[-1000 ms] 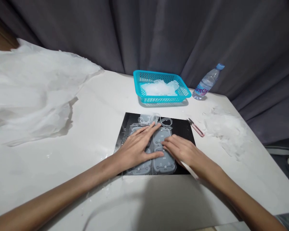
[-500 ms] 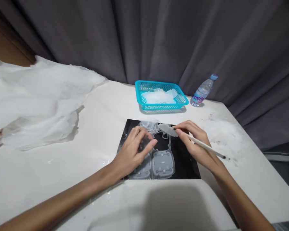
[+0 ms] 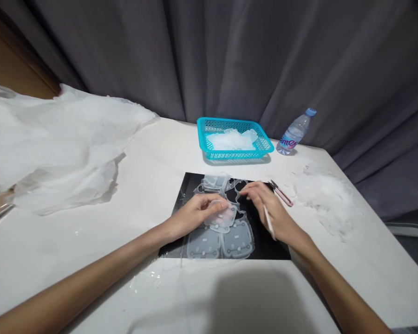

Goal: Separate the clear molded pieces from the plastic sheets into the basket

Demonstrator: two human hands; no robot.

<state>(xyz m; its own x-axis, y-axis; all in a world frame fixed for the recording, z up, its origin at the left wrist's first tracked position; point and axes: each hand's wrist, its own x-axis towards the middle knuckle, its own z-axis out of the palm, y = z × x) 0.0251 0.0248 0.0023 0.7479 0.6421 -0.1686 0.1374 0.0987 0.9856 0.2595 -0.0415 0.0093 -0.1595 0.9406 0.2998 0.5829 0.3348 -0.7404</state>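
A black mat lies on the white table, with a clear silicone sheet of rounded pads on it. My left hand is closed, pinching one loose clear pad just above the sheet. My right hand is closed around a thin white stick, and its fingertips touch the clear frame left at the far end of the sheet.
A turquoise basket with clear pieces stands behind the mat. Beside it lies a water bottle. Pink snips rest right of the mat, near a pile of clear scraps. Crumpled white plastic covers the left.
My left hand lifted a clear pad off the sheet. My right hand dropped the piece that it held, came back toward the sheet, and the stick swung toward me.
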